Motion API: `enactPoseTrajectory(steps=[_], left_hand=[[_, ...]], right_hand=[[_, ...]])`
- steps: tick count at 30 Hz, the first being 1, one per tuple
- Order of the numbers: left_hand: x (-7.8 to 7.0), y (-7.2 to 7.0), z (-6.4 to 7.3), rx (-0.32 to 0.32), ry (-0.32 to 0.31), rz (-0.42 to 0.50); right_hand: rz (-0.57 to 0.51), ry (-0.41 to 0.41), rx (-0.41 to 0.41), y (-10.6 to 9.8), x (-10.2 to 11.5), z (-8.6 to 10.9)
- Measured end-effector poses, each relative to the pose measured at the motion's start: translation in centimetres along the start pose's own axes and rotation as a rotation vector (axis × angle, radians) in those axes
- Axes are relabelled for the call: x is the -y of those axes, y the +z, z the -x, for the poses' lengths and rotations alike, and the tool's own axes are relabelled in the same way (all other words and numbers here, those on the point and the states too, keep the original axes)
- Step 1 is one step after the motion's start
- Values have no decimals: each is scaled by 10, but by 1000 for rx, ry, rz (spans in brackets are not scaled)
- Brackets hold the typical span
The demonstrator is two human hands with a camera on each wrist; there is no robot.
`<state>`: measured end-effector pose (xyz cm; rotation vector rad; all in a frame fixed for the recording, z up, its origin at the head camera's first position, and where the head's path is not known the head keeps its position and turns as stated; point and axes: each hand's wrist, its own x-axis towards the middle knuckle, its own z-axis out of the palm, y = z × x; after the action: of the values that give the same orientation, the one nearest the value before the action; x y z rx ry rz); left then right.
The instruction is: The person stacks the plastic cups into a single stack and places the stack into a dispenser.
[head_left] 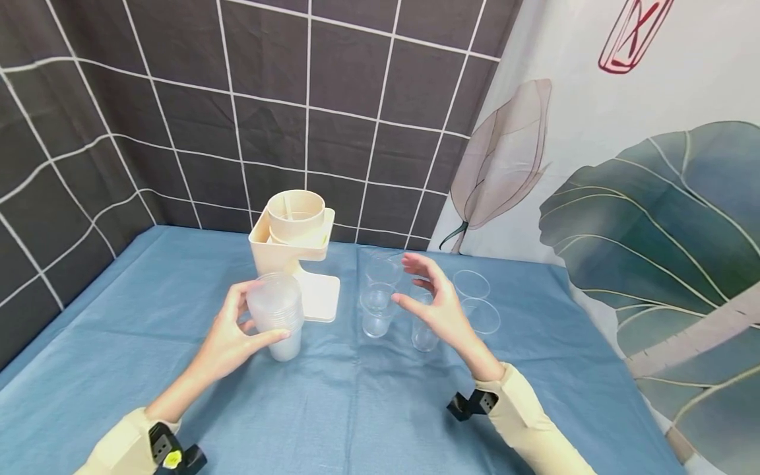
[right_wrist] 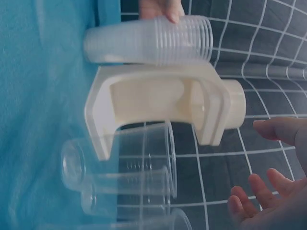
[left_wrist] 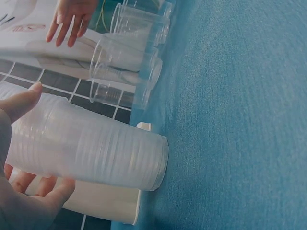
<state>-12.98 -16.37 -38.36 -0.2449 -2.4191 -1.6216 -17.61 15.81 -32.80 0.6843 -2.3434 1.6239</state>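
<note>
My left hand (head_left: 231,343) grips a stack of clear plastic cups (head_left: 276,307), thumb on the near side and fingers round the far side. In the left wrist view the nested cups (left_wrist: 91,139) stand with their base at the blue cloth. My right hand (head_left: 438,307) hovers over several single clear cups, its fingers spread and slightly bent with nothing between them. One of these cups (head_left: 377,322) stands left of that hand, and another cup (head_left: 424,338) is partly hidden under it. In the right wrist view the fingers (right_wrist: 259,191) are apart from the cups (right_wrist: 129,153).
Just behind the cup stack stands a cream plastic holder (head_left: 320,293) with a round cup-like top (head_left: 295,214). More clear cups (head_left: 482,316) stand right of my right hand. Blue cloth (head_left: 320,409) covers the table, and a dark gridded curtain (head_left: 267,125) hangs behind.
</note>
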Motion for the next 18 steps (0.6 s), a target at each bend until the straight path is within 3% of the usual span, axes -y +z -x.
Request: enactPoseTrajectory(steps=[18], left_hand=[[-1, 0, 1, 3, -2, -2]], right_hand=[[69, 10, -74, -39, -14, 12]])
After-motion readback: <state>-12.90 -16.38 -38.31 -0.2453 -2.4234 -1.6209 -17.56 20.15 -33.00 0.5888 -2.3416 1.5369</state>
